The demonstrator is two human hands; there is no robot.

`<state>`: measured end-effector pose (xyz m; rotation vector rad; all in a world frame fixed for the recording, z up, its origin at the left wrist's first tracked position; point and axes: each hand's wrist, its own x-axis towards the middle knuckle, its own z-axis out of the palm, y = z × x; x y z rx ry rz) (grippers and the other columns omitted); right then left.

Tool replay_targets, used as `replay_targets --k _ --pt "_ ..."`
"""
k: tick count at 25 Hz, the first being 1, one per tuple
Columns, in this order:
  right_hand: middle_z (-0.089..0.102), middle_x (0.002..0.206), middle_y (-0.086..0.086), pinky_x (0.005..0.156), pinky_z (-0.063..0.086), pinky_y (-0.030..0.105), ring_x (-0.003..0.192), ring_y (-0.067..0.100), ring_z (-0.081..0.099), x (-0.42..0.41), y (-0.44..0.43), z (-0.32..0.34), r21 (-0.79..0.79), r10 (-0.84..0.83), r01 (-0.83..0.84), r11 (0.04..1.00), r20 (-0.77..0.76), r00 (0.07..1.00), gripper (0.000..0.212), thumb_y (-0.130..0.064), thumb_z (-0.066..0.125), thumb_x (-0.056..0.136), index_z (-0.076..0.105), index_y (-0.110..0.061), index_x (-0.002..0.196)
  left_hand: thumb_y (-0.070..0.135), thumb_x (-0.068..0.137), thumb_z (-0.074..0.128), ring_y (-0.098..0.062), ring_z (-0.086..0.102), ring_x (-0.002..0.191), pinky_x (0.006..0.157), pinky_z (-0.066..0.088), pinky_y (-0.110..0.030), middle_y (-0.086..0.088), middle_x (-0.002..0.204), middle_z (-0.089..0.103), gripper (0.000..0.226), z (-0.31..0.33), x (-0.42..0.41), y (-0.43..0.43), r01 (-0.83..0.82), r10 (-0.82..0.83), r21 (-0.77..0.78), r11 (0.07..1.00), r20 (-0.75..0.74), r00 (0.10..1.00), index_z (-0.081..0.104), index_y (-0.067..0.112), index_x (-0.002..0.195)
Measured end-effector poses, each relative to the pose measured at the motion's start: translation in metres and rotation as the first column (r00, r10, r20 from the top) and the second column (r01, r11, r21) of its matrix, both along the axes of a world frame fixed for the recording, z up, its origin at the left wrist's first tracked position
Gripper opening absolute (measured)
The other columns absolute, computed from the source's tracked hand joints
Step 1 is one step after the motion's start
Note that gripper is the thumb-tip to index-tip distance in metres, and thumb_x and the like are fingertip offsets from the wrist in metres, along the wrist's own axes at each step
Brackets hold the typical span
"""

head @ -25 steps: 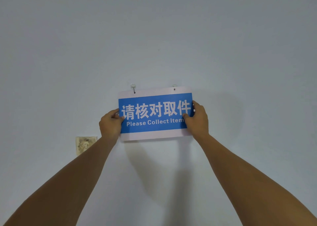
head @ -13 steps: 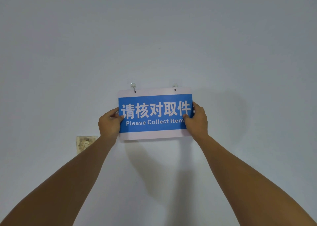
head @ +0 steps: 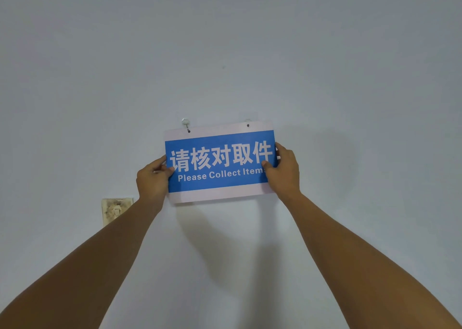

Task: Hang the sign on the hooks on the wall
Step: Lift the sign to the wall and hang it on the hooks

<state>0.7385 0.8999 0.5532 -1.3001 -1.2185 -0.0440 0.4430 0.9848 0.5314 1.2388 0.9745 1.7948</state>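
Note:
A blue and white sign (head: 220, 163) reading "Please Collect Items" lies flat against the pale wall, slightly tilted with its right side higher. My left hand (head: 152, 181) grips its left edge and my right hand (head: 283, 171) grips its right edge. A clear left hook (head: 185, 123) shows above the sign, its pin passing through the left hole. The right hook (head: 248, 121) is mostly hidden behind the sign's top edge, where the right hole sits.
A dirty, worn wall plate (head: 115, 210) sits low on the wall, left of my left forearm. The surrounding wall (head: 350, 78) is plain pale blue-grey. My arms cast shadows below the sign.
The sign's right side has risen a little against the wall, so the right hook is now more covered. Both hands keep their grip.

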Motion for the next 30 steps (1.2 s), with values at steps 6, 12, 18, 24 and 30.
replay_targets --k 6,12,18,24,30 --pt "0.05 0.125 0.004 0.094 0.048 0.033 0.107 0.01 0.05 0.0 0.008 -0.011 -0.016 0.024 -0.024 1.0 -0.032 0.999 0.057 -0.015 0.064 0.093 0.041 -0.022 0.145 0.004 0.092 0.068 -0.025 0.071 0.1 0.086 0.06 -0.042 -0.007 0.117 0.073 0.042 0.001 -0.004 0.002 0.036 -0.036 0.002 0.999 0.029 0.999 0.065 0.017 0.132" --pt "0.05 0.127 0.004 0.098 0.049 0.038 0.114 0.016 0.054 -0.001 0.014 -0.02 -0.008 0.038 -0.039 0.999 -0.068 0.997 0.059 -0.015 0.064 0.093 0.039 -0.024 0.147 0.007 0.092 0.068 -0.024 0.071 0.102 0.089 0.059 -0.042 -0.003 0.116 0.073 0.043 -0.001 -0.01 0.007 0.024 -0.024 0.017 1.0 -0.037 0.999 0.065 0.018 0.134" --pt "0.055 0.129 0.003 0.091 0.053 0.035 0.11 0.015 0.057 -0.002 0.019 -0.02 0.005 0.053 -0.052 0.999 -0.122 0.991 0.056 -0.013 0.067 0.092 0.043 -0.022 0.141 0.006 0.091 0.069 -0.022 0.07 0.098 0.091 0.059 -0.043 0.0 0.11 0.073 0.042 -0.001 -0.007 0.011 -0.014 0.016 0.038 0.999 -0.053 0.998 0.066 0.016 0.132" --pt "0.061 0.12 -0.002 0.086 0.056 0.035 0.101 0.014 0.062 -0.002 0.032 -0.018 -0.003 0.057 -0.058 0.998 -0.152 0.987 0.051 -0.011 0.07 0.088 0.047 -0.022 0.133 0.006 0.09 0.07 -0.021 0.067 0.095 0.093 0.056 -0.039 -0.005 0.105 0.073 0.041 -0.003 -0.003 0.017 -0.123 0.135 0.107 0.987 -0.113 0.984 0.067 0.014 0.13" --pt "0.058 0.113 -0.009 0.079 0.05 0.025 0.098 0.011 0.06 -0.002 0.036 -0.024 0.005 0.053 -0.053 0.999 -0.125 0.991 0.051 -0.013 0.07 0.089 0.047 -0.02 0.133 0.007 0.089 0.07 -0.016 0.065 0.088 0.085 0.055 -0.03 -0.004 0.095 0.071 0.039 -0.003 -0.004 0.016 -0.194 0.226 0.178 0.965 -0.181 0.957 0.068 0.015 0.127"
